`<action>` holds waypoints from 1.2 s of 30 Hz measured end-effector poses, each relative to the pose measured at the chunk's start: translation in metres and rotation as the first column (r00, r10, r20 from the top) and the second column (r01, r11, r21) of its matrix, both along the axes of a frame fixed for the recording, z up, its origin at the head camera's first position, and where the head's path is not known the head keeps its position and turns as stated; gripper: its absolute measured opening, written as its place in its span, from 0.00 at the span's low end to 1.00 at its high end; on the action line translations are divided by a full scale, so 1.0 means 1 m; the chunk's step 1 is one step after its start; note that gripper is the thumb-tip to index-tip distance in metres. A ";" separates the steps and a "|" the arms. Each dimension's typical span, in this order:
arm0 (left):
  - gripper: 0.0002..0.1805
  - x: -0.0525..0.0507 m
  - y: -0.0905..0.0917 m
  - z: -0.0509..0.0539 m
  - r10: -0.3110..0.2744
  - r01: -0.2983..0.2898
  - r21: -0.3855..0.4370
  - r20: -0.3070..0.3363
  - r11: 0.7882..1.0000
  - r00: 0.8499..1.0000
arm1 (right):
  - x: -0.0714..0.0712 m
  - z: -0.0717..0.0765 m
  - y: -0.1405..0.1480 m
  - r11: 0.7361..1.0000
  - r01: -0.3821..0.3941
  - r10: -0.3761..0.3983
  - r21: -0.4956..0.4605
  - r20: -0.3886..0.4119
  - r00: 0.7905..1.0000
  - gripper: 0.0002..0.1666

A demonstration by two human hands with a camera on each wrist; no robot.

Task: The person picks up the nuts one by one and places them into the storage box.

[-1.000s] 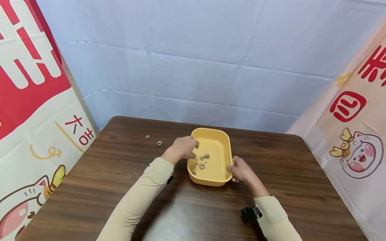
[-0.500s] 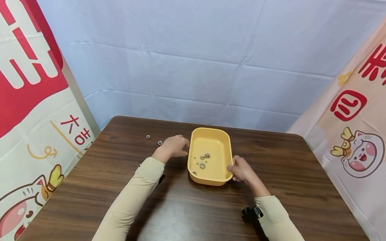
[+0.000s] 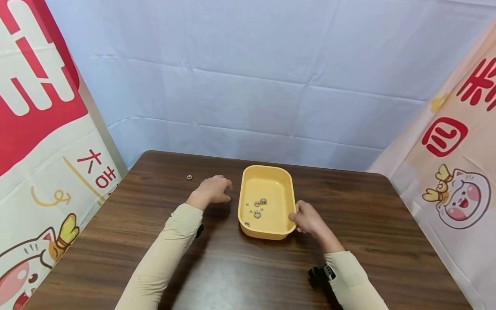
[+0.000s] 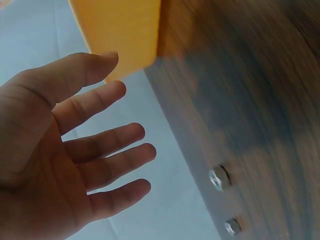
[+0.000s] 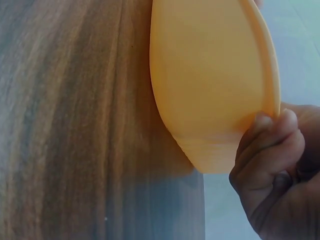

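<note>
My left hand (image 3: 211,189) hovers left of a yellow plastic box (image 3: 279,185), fingers spread and holding nothing. Two hex nuts lie on the table beyond its fingers in the left wrist view, a larger nut (image 4: 219,178) and a smaller nut (image 4: 232,227). Only the smaller nut (image 3: 189,177) shows in the head view; the hand covers the other. With thumb and curled fingers, my right hand (image 3: 308,218) grips the box's right rim (image 5: 272,75) near its front corner. Several metal nuts of mixed sizes, among them a large nut (image 3: 257,214), sit on the box floor.
The dark wooden table (image 3: 240,275) extends around the box on all sides. A pale cloth (image 3: 248,86) hangs behind its far edge. Printed banners flank it, one banner (image 3: 42,185) at left and another banner (image 3: 457,172) at right.
My left hand has drawn out from over the box and moved left toward the loose nuts, its fingers opening. The right hand keeps its grip on the rim.
</note>
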State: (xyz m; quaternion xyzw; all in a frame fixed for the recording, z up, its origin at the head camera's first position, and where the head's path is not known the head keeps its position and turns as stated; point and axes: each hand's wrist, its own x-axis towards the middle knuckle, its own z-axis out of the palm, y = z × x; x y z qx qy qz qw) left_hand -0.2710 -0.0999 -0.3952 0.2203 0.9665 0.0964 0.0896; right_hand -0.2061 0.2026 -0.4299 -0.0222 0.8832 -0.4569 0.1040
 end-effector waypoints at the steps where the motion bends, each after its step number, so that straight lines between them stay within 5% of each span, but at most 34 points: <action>1: 0.19 0.000 -0.003 -0.001 0.004 -0.004 -0.006 -0.004 1.000 1.000 | 0.000 0.000 0.000 1.000 -0.003 0.003 0.001 0.001 1.000 0.06; 23: 0.23 -0.007 -0.048 -0.019 0.124 -0.124 0.006 0.006 0.992 0.992 | 0.002 0.003 -0.001 1.000 -0.001 0.001 -0.007 0.030 1.000 0.06; 36: 0.21 -0.009 -0.063 -0.030 0.163 -0.178 0.204 0.086 0.963 0.983 | 0.002 0.003 -0.001 1.000 -0.008 0.008 -0.006 0.023 1.000 0.06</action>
